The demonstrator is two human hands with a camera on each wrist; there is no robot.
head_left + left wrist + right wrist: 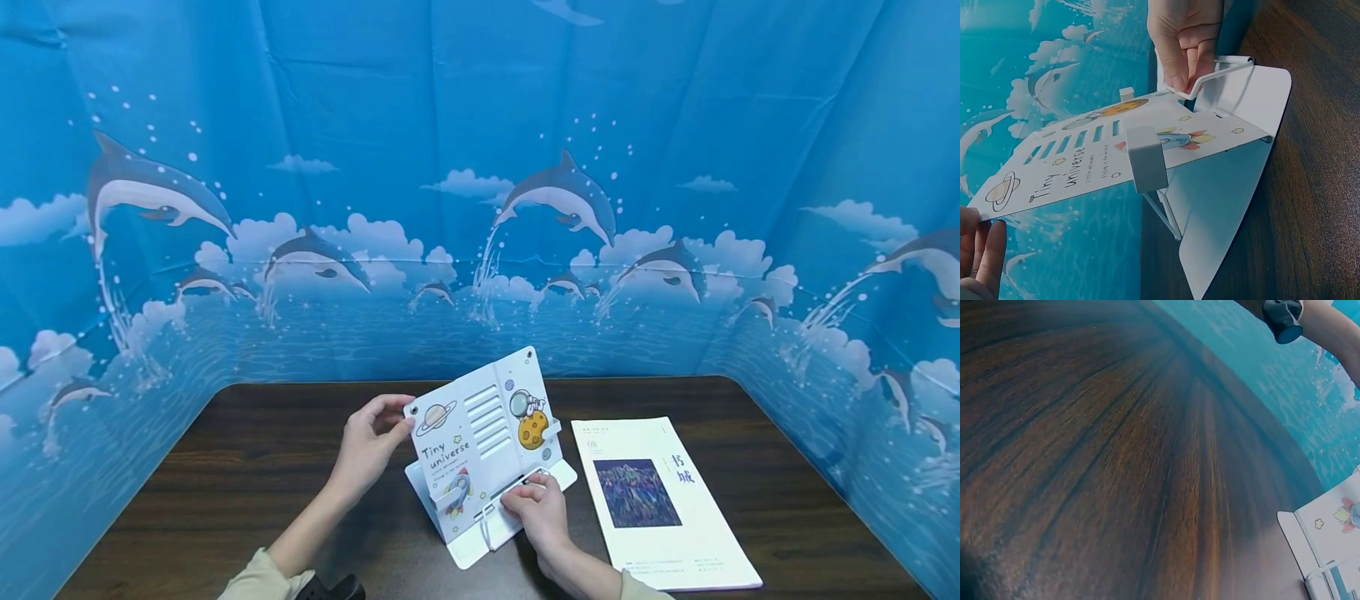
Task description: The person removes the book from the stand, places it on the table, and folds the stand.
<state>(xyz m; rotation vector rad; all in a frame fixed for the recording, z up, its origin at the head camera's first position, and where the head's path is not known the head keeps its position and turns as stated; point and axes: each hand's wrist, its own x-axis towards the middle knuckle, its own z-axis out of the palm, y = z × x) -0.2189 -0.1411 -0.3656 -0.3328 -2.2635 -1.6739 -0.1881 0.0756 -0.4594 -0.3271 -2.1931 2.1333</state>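
Note:
A white book stand [442,450] printed with "Tiny universe", a planet, a rocket and an astronaut stands on the table, its back panel tilted up from the base. My left hand [372,446] pinches the panel's upper left corner between thumb and fingers. At the front ledge, the fingers of my right hand [542,512] pinch the white wire bracket [1222,72], which is raised off the base in the left wrist view. White page clips [1145,159] sit on the panel's sides. Only a corner of the stand shows in the right wrist view.
To the right of the stand lies a white book [667,500] with a dark picture on its cover. The dark wooden table [262,467] ends at a blue curtain [375,167] with dolphins, which surrounds it at the back and sides. A black device [1282,319] is on the left wrist.

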